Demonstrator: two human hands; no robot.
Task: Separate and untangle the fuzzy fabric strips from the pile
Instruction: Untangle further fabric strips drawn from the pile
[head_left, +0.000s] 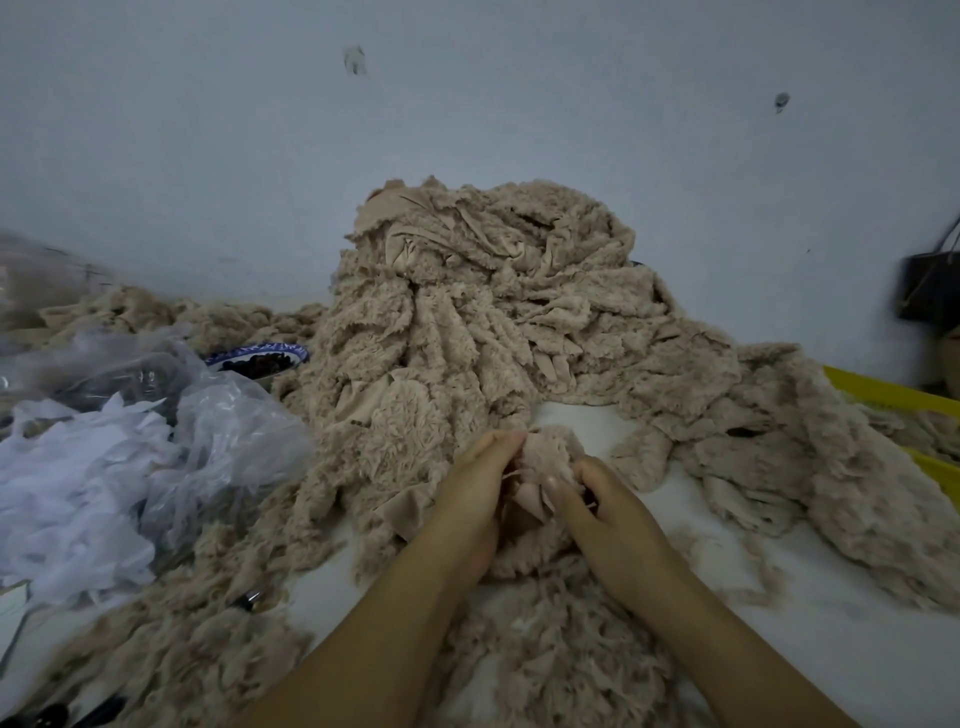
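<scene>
A pale blue-grey painted wall (208, 130) fills the top half. One small dark smudge (355, 60) sits on it at 11 o'clock, and a second dark smudge (781, 102) at 1 o'clock. A white table top (779, 597) shows at 4 o'clock. A dark bag with thin straps (930, 288) hangs by the wall at 3 o'clock. Just under it is the rim of a bright yellow plastic box (893, 395). At 9 o'clock lie crinkly clear plastic bags (208, 426), with a round blue-and-white bowl (260, 353) just beside them. The light is dim and soft
</scene>
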